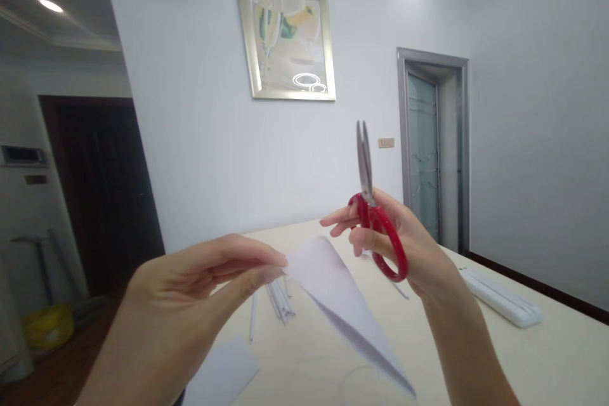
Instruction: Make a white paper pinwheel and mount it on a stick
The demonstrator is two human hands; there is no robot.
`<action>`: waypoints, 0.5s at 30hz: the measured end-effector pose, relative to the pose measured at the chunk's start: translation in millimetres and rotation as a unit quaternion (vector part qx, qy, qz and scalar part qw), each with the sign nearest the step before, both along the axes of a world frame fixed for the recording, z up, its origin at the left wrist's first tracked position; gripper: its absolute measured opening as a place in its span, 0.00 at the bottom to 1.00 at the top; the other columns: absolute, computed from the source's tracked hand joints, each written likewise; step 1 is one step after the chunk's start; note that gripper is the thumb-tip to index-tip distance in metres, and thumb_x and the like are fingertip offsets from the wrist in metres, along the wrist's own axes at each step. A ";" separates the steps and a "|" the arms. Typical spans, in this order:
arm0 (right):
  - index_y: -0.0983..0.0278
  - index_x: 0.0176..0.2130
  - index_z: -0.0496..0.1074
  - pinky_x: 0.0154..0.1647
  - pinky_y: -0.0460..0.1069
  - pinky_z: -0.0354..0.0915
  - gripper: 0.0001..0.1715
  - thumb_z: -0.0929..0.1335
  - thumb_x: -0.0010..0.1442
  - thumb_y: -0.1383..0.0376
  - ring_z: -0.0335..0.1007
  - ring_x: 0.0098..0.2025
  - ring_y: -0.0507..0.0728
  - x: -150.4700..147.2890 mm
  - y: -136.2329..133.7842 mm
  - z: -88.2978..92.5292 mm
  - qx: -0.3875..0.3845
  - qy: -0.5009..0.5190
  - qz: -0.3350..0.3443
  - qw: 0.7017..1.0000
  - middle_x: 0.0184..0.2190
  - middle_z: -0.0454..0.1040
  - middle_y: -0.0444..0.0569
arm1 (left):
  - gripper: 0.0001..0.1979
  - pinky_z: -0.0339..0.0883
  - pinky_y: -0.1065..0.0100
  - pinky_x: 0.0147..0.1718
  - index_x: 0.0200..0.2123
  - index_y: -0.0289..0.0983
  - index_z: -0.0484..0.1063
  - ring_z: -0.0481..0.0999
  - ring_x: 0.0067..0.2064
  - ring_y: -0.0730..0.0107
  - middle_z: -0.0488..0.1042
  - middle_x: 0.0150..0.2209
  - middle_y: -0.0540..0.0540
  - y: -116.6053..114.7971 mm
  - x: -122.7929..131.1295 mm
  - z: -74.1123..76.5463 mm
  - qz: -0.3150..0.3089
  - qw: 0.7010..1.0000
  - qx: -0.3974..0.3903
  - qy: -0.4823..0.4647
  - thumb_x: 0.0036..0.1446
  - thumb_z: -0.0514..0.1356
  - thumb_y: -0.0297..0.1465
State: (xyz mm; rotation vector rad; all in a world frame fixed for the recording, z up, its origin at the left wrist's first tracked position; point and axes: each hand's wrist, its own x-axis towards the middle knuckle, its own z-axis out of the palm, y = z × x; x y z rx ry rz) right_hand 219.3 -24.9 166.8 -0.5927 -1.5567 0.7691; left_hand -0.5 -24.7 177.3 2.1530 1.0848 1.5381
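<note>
Between thumb and fingertips, my left hand [204,285] pinches the corner of a folded sheet of white paper [340,292]. The paper hangs above the table, and its layers part a little along the lower edge. My right hand [399,235] is closed around the red handles of a pair of scissors [365,168], the thumb at one loop and some fingers stretched to the left. The blades point upward, slightly parted, away from the paper. Beyond the left hand, several thin white paper rolls [280,301] lie on the table.
The pale table [499,361] runs to the wall. A flat white sheet [223,371] lies at its front left, and a long white case [502,298] rests at the right. A framed picture [328,44] hangs above. Doors stand at the left and right.
</note>
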 end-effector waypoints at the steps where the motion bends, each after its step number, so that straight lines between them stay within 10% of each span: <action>1: 0.61 0.35 0.63 0.36 0.48 0.65 0.14 0.72 0.53 0.63 0.71 0.43 0.54 -1.0 1.6 0.3 -0.012 -0.016 0.016 1.000 0.42 0.76 0.49 | 0.03 0.68 0.81 0.26 0.22 0.49 0.77 0.77 0.27 0.74 0.79 0.25 0.58 -1.1 0.0 1.9 -0.025 0.999 -0.017 0.018 0.46 0.66 0.34; 7: 0.62 0.34 0.62 0.39 0.51 0.65 0.18 0.74 0.47 0.68 0.70 0.40 0.55 -7.0 6.5 0.3 -0.088 -0.145 0.206 0.964 0.36 0.74 0.48 | 0.06 0.71 0.75 0.29 0.20 0.46 0.78 0.77 0.26 0.69 0.79 0.23 0.53 1.7 0.0 6.7 -0.139 0.980 -0.089 0.112 0.46 0.65 0.30; 15: 0.61 0.32 0.60 0.29 0.45 0.59 0.19 0.74 0.46 0.70 0.62 0.30 0.50 -9.6 -2.3 0.8 -0.051 -0.088 0.127 0.987 0.28 0.67 0.42 | 0.09 0.73 0.70 0.35 0.38 0.44 0.76 0.79 0.35 0.64 0.80 0.32 0.49 1.4 7.3 10.4 -0.203 0.964 -0.159 0.064 0.51 0.62 0.33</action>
